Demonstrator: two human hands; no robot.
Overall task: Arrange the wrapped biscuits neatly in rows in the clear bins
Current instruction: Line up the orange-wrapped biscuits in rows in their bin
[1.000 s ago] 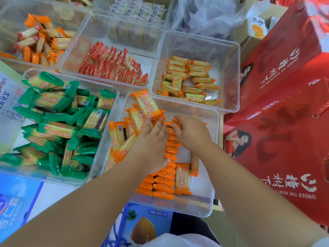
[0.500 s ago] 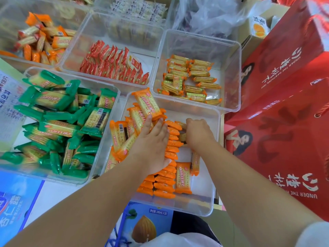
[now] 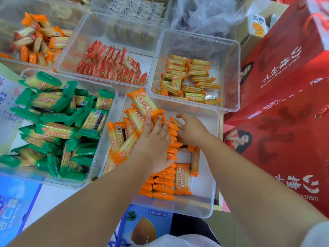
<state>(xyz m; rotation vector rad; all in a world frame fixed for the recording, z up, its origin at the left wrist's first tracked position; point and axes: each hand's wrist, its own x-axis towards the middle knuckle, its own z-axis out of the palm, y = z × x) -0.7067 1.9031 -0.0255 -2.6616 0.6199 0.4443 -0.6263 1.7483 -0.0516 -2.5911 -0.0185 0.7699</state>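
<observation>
The near clear bin (image 3: 204, 198) holds orange-wrapped biscuits. A row of packets on edge (image 3: 162, 187) runs down its middle. Loose packets (image 3: 122, 138) lie heaped on its left side. My left hand (image 3: 154, 145) lies flat on the row, its straight fingers pressing the upper packets. My right hand (image 3: 193, 130) is at the far right of the row with curled fingers closed over the top packets. One packet (image 3: 183, 179) lies flat to the right of the row, and another (image 3: 195, 161) stands on edge beside it.
A bin of green packets (image 3: 58, 122) stands to the left. Bins of red packets (image 3: 110, 63), gold packets (image 3: 188, 79) and mixed orange packets (image 3: 39, 41) stand behind. Red gift boxes (image 3: 284, 86) crowd the right side. A blue carton (image 3: 142, 227) lies under the near bin.
My right hand has slid from the middle of the row to its far right end. My left hand has stayed flat on the row.
</observation>
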